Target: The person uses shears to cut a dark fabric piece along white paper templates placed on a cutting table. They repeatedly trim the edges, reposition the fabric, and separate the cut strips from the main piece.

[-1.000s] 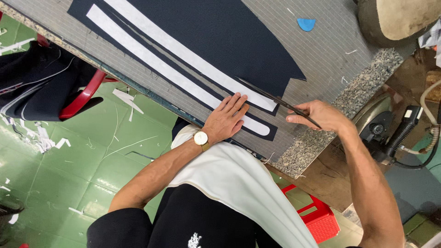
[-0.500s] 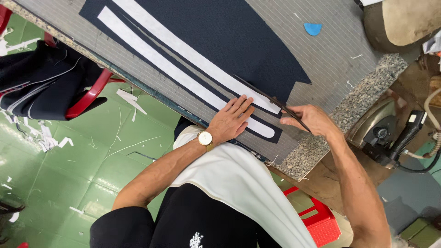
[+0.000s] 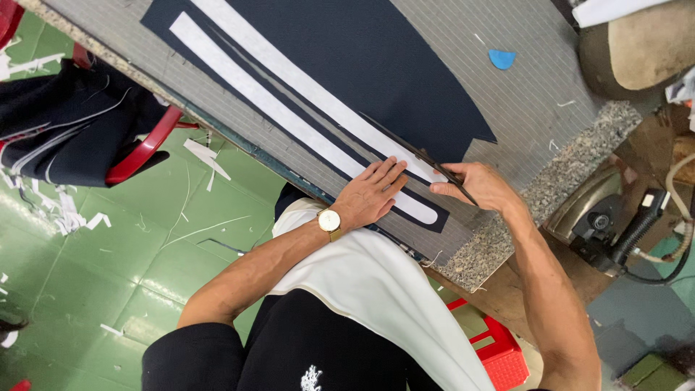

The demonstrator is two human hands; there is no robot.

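Observation:
A large navy fabric piece [image 3: 376,65] lies on the grey ribbed table [image 3: 521,108], with two long white strips [image 3: 289,108] laid on it. My left hand [image 3: 373,194], with a gold watch on the wrist, presses flat on the near end of the strips. My right hand [image 3: 479,185] grips dark scissors [image 3: 427,159] whose blades lie along the edge of the navy fabric beside the upper white strip.
A small blue chalk piece [image 3: 501,58] lies on the table at the far right. An iron [image 3: 601,213] with a cable sits beyond the table's stone edge. A red chair with dark clothes [image 3: 79,127] stands on the green floor, among white scraps. A red stool [image 3: 499,347] is below.
The view has shifted slightly. My right hand with the scissors has drawn closer to my left hand along the strip; the left hand stays pressed on the fabric.

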